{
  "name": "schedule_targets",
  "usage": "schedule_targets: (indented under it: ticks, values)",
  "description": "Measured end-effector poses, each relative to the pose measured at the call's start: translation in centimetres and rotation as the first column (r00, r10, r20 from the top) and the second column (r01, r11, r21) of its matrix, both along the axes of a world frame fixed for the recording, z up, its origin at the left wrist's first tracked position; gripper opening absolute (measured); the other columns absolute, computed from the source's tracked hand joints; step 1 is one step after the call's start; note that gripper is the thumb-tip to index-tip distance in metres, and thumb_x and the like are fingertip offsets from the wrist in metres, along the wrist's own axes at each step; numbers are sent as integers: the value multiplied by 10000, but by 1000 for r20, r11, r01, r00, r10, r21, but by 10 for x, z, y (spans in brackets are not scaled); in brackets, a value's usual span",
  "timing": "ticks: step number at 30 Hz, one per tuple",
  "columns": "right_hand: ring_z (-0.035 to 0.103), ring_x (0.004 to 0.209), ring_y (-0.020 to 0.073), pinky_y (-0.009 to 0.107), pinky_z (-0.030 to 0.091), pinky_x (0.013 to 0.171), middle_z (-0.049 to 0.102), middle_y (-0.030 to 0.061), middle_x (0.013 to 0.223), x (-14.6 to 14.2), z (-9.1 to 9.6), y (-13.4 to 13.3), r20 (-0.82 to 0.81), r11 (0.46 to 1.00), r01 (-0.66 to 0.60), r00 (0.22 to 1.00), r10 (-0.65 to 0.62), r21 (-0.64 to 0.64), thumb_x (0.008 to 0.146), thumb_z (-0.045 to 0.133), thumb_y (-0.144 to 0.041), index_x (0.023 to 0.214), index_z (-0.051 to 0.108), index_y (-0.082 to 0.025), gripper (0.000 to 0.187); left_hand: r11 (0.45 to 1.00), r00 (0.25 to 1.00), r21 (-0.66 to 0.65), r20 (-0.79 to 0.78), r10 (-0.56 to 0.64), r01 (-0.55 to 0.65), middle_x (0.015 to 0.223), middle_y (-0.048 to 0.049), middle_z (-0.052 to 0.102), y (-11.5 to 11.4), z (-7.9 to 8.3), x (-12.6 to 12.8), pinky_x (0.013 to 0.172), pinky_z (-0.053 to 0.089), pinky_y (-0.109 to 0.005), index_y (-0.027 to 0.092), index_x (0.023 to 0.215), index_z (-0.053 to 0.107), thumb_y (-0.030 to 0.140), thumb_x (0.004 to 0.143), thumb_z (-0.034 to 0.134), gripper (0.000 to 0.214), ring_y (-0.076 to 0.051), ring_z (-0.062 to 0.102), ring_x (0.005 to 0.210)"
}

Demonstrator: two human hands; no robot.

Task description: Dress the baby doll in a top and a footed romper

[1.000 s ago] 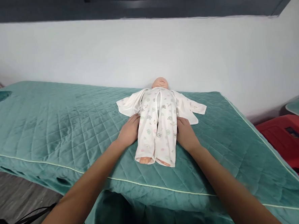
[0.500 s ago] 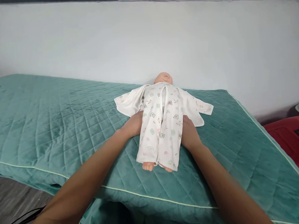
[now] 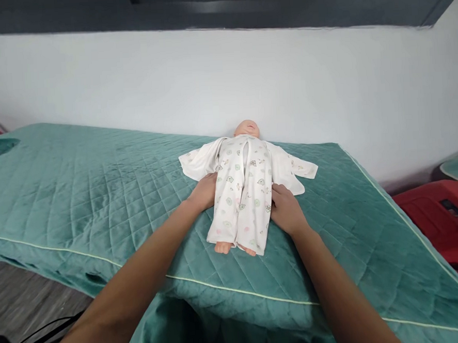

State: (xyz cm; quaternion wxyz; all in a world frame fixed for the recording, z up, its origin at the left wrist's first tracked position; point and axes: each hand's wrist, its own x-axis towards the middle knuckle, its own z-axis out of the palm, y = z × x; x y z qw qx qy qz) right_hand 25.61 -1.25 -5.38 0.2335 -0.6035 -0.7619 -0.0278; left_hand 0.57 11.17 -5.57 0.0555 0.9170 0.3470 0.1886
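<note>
A baby doll (image 3: 246, 129) lies on its back, its head near the wall and its feet toward me. It wears a white printed jacket (image 3: 285, 170) with the sleeves spread out to both sides. White printed pants (image 3: 249, 196) cover its legs and reach up over the chest, and the toes stick out below the cuffs. My left hand (image 3: 205, 192) is closed at the left edge of the pants, its fingertips partly tucked behind the cloth. At the opposite edge, my right hand (image 3: 287, 208) has its fingers curled against the fabric.
The doll lies on a bed with a green quilted cover (image 3: 129, 193), which has a hole at its far left end. A white wall (image 3: 169, 82) rises behind it. Red chairs (image 3: 445, 215) stand past the right edge. A dark ledge (image 3: 242, 7) runs above.
The camera view has tilted up a little, showing more of the dark ledge. My right hand's fingers show more at the edge of the pants. Doll and clothes lie much the same.
</note>
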Motion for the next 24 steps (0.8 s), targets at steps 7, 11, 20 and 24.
schedule_targets:
  ticks: [7, 11, 20, 24]
  values:
    - [520, 889, 252, 354, 377, 750, 632, 102, 933, 1, 2, 0, -15, 997, 79, 997, -79, 19, 883, 484, -107, 887, 661, -180, 191, 985, 999, 166, -26, -34, 38, 1150, -135, 716, -42, -1, -17, 1018, 496, -426, 167, 1073, 749, 208, 914, 588, 231, -289, 622, 1171]
    - [537, 931, 256, 367, 386, 796, 661, 105, 979, 0, 5, -11, 3, 996, 85, 996, -85, 9, 878, 469, -88, 899, 671, -186, 225, 997, 1000, 71, 11, -21, 21, 1101, -115, 718, -50, -1, -24, 1011, 509, -423, 188, 1001, 764, 184, 918, 532, 246, -264, 622, 1143]
    - [607, 899, 245, 392, 466, 850, 680, 87, 941, 31, 4, -20, -296, 979, 203, 937, -187, 26, 929, 495, -290, 939, 662, -206, 187, 719, 692, -160, 197, 694, -676, 1312, -199, 626, -6, -7, -44, 1071, 436, -536, 153, 1210, 631, 380, 941, 526, 367, -356, 540, 1287]
    - [603, 958, 320, 449, 454, 810, 663, 176, 1057, 54, 12, -2, -133, 813, 577, 802, -583, -79, 881, 552, -450, 1015, 661, -174, 325, 627, 612, -187, 141, 779, -756, 1328, -248, 584, 6, -9, -48, 1067, 405, -582, 130, 1161, 625, 437, 910, 567, 401, -425, 508, 1301]
